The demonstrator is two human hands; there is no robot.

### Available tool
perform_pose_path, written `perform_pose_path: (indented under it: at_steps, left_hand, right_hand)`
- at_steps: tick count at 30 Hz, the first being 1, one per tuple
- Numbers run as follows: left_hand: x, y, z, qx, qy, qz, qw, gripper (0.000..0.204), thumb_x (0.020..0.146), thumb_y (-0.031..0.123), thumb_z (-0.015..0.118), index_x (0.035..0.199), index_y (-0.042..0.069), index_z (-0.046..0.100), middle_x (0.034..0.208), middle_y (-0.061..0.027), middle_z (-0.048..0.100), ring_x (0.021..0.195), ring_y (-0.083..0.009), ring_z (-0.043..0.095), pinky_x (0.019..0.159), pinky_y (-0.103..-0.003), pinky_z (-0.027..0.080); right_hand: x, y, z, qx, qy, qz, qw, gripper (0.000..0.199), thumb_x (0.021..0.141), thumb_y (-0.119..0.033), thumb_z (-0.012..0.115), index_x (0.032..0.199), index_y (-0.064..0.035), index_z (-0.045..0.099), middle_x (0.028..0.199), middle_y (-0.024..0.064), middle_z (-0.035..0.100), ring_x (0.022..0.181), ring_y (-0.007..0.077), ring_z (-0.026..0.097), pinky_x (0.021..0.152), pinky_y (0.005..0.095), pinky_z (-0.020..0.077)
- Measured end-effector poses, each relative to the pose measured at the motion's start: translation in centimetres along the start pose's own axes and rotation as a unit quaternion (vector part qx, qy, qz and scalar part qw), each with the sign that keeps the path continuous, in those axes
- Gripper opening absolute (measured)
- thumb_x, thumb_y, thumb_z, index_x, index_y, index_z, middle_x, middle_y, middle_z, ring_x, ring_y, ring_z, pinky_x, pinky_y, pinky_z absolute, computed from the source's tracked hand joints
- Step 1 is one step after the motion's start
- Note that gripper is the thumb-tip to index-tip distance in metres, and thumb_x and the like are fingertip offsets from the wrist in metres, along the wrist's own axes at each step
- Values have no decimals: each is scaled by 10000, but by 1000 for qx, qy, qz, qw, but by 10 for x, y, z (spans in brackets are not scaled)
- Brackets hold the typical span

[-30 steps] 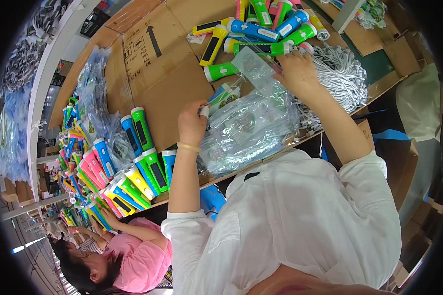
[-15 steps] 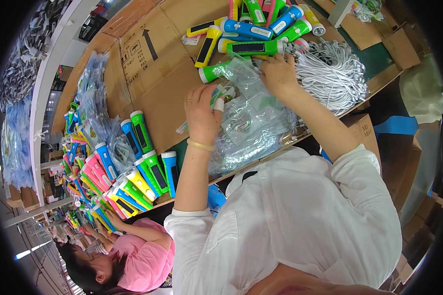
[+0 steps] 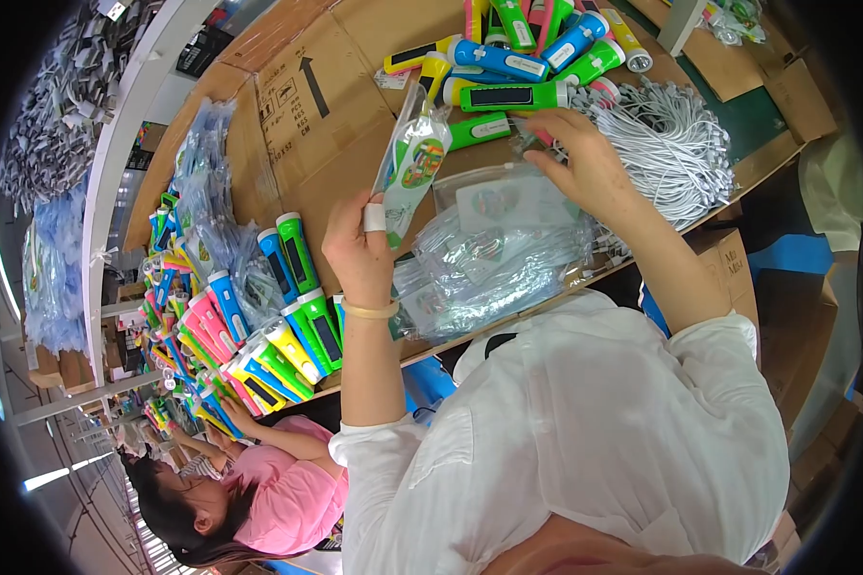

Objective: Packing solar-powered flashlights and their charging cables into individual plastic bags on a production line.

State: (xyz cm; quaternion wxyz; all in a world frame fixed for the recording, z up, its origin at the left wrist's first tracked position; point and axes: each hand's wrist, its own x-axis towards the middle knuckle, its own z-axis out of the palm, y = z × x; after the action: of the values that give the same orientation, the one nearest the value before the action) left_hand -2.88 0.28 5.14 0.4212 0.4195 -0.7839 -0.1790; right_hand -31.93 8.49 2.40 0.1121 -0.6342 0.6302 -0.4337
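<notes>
My left hand is closed on the lower edge of a clear plastic bag and holds it raised. A printed card in green, white and mixed colours shows inside it. A white wrap covers one of this hand's fingers. My right hand is beside the white cables, its thumb and fingers apart over a small spot of pink and grey that I cannot make out. Just left of its fingers lies a green flashlight. Below both hands, flat clear bags are stacked near the table edge.
Beyond my hands lies a pile of coloured flashlights. White cables are heaped at the right. More flashlights and a mound of clear bags stand at the left, on cardboard. A person in pink works at the lower left.
My left hand has moved left and lifted a clear bag off the stack. My right hand has come away from the bags, slightly right and nearer to me. The whole view has shifted slightly.
</notes>
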Motion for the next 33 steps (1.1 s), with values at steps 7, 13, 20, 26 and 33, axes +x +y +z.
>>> perform_pose_path:
  at_steps: [7,13,20,26,33]
  left_hand:
    - [-5,40,7,-285,-21,-146,947,140,907,52,728,1031,-13,718,918,-7,692,831,-75,594,759,-222,473]
    - [-6,64,45,-381,-102,-179,901,190,909,45,720,1092,-7,709,921,-18,704,829,-74,617,764,-227,493]
    - [-11,60,81,-170,-253,57,951,377,894,67,690,1261,13,619,1123,-139,671,1042,-292,639,947,-375,494]
    - [-36,16,117,35,-330,173,927,515,833,103,718,1323,51,572,1351,-153,570,1273,-379,498,1081,-476,398]
    - [-39,15,130,69,-314,153,935,486,817,111,710,1284,54,589,1269,-146,602,1184,-369,539,1016,-474,429]
  right_hand:
    - [9,-53,0,324,-129,60,935,630,848,-289,807,1328,10,531,1232,112,638,1068,199,635,877,349,512]
    - [-3,-46,-20,549,-104,152,816,599,875,-246,795,1332,13,508,1209,93,641,1103,159,600,952,339,498]
    - [-35,23,-96,538,251,243,767,476,943,-390,701,1226,-41,547,950,31,676,638,88,587,516,236,420]
    - [-38,179,-204,516,481,244,665,366,971,-343,675,1196,-70,576,1032,104,665,816,214,636,693,333,491]
    - [1,321,-248,501,504,269,650,449,968,-137,643,1312,71,442,1147,233,580,1042,352,658,842,397,607]
